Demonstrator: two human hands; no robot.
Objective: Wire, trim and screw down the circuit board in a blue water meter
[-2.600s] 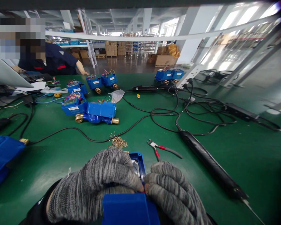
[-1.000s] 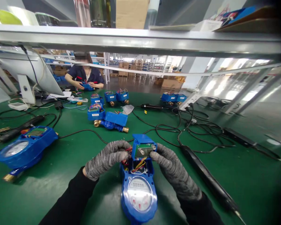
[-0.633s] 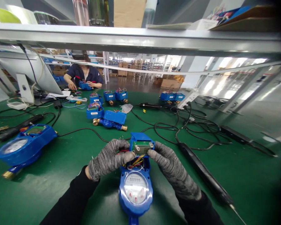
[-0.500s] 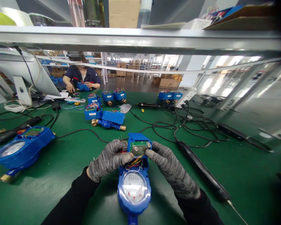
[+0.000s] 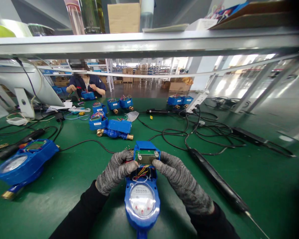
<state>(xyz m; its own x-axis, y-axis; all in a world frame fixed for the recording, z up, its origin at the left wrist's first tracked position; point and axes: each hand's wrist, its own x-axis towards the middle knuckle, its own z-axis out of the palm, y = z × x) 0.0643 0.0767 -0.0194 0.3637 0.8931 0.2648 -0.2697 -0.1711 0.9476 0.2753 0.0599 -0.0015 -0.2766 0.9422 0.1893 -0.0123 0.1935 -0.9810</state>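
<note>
A blue water meter (image 5: pixel 142 200) with a round dial lies on the green table in front of me, its lid raised at the far end. Coloured wires (image 5: pixel 141 171) show inside the opened housing. Both my hands wear grey knit gloves. My left hand (image 5: pixel 116 170) pinches the left end of a small green circuit board (image 5: pixel 146 157) held over the housing. Gripping the board's right end is my right hand (image 5: pixel 178 181).
Another blue meter (image 5: pixel 22 161) lies at the left. Several meters (image 5: pixel 109 125) sit farther back. A black electric screwdriver (image 5: pixel 218 184) lies at the right among tangled black cables (image 5: pixel 204 131). A co-worker (image 5: pixel 86 85) works at the far left behind a monitor (image 5: pixel 27 87). A metal shelf (image 5: pixel 149 41) spans overhead.
The view has risen from close over my hands to the wider bench. The meter now lies dial up with its lid raised, and both hands keep holding the circuit board over it.
</note>
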